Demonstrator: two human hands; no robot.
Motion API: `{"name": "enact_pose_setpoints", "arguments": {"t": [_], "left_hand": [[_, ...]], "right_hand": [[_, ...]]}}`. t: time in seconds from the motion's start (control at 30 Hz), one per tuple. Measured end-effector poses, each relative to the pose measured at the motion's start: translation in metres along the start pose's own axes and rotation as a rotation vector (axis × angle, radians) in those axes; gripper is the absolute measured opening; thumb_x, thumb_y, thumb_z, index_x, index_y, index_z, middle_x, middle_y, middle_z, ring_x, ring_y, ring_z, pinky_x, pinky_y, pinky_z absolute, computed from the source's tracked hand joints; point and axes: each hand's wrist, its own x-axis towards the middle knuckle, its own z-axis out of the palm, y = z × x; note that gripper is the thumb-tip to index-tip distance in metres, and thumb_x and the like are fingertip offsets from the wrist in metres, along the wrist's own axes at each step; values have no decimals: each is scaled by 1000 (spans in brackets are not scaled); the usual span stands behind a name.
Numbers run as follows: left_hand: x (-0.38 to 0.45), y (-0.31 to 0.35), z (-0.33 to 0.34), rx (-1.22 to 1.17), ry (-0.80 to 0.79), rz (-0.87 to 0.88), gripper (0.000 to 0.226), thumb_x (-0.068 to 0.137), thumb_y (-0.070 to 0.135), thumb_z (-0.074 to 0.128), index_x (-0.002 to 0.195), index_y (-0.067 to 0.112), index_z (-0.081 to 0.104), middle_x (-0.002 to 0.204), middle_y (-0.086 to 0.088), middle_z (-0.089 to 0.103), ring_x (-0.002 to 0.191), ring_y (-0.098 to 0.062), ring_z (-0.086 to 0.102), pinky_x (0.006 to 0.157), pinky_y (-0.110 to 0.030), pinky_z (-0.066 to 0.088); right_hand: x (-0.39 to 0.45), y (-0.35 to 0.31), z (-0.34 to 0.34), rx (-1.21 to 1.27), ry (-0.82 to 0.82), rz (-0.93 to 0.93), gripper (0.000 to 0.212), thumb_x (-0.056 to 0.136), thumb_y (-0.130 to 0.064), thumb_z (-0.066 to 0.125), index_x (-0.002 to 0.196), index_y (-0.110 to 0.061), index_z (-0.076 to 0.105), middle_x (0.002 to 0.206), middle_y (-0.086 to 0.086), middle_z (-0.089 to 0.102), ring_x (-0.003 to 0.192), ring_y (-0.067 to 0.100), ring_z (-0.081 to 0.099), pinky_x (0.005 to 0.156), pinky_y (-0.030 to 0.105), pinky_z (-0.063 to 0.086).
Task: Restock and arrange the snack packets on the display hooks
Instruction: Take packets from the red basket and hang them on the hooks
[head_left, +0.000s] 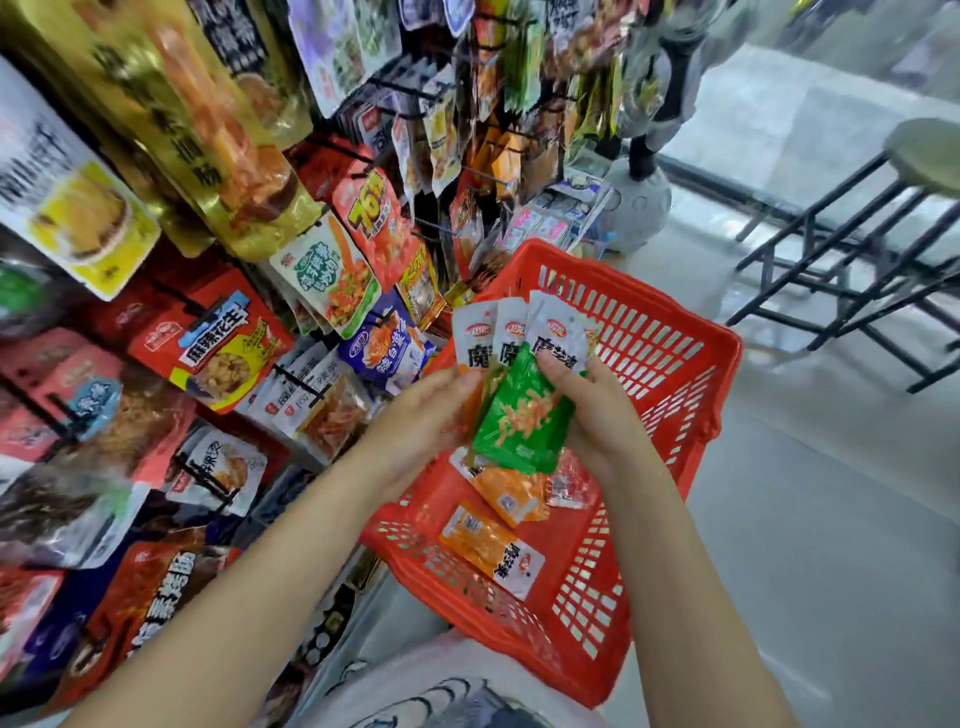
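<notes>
— So where did the packets stand just then?

— Both hands had them: the left hand and right hand were curled round a fanned bunch of snack packets above the red basket, near its rack-side rim. More lay on the basket floor.

— Any risk?

— Probably a slip (the film looked glossy). A loosened pinch could drop the green packet, and misaligned hang-holes might snag on the display hooks.
</notes>
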Motion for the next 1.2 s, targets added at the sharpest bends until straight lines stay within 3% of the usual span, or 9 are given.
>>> {"name": "enact_pose_setpoints", "arguments": {"t": [0.07,0.3,0.43,0.5,0.63,0.77,0.97,1.07,1.2], "left_hand": [[0,6,10,0,28,25,5,100,21,60,101,18,65,97,5,79,94,-16,71,85,-34,55],[-3,7,9,-11,172,118,12,100,10,59,91,12,67,79,-2,73,66,-12,68,56,-23,56],[-8,14,12,-170,204,37,9,99,12,62,108,13,63,84,-3,74,68,-9,71,60,-23,58],[-10,16,17,-218,147,-28,44,95,24,69,135,8,57,111,-12,75,95,-23,74,80,-37,61],[-20,23,31,-318,-17,-190,48,92,52,55,118,15,73,118,-17,74,101,-32,74,83,-47,61],[-22,22,26,-395,-132,-158,67,82,60,53,132,18,65,130,-16,69,115,-34,68,103,-56,49],[-30,16,13,-278,16,-131,51,81,31,75,129,15,67,121,-12,73,110,-33,71,95,-50,57],[-38,16,3,-341,78,-79,32,80,24,68,107,13,78,111,-14,76,99,-31,75,87,-45,61],[-57,23,-18,-382,164,-75,42,76,28,71,111,5,74,106,-17,76,92,-32,76,81,-43,60]], "right_hand": [[-4,-1,-1,-14,-11,-10,30,93,-9,65,122,-6,61,114,16,73,99,29,72,85,40,59],[-18,-2,-16,-25,35,-32,42,79,-19,75,119,-9,64,112,16,74,100,33,72,88,46,58],[-26,-1,-16,-9,19,-52,38,77,-20,74,112,-9,66,108,15,75,96,31,73,81,42,59],[-28,0,-10,-25,26,-85,34,78,-21,74,110,-10,68,108,13,76,97,31,73,86,45,59],[-28,3,4,-28,59,-168,34,90,-12,71,123,-15,63,119,11,73,109,32,70,98,52,54],[-27,5,15,-139,100,-251,38,90,-20,75,125,-26,60,122,1,71,113,25,68,99,53,53],[-27,6,34,-371,111,-281,35,82,-41,80,112,-27,70,109,-2,74,101,19,71,91,52,56],[-26,7,46,-429,1,-252,35,84,-41,78,113,-24,68,107,-7,75,100,16,72,90,51,57],[-26,4,71,-487,-163,-257,26,91,-23,74,111,-36,64,107,-21,73,98,-2,68,83,22,54]]}}
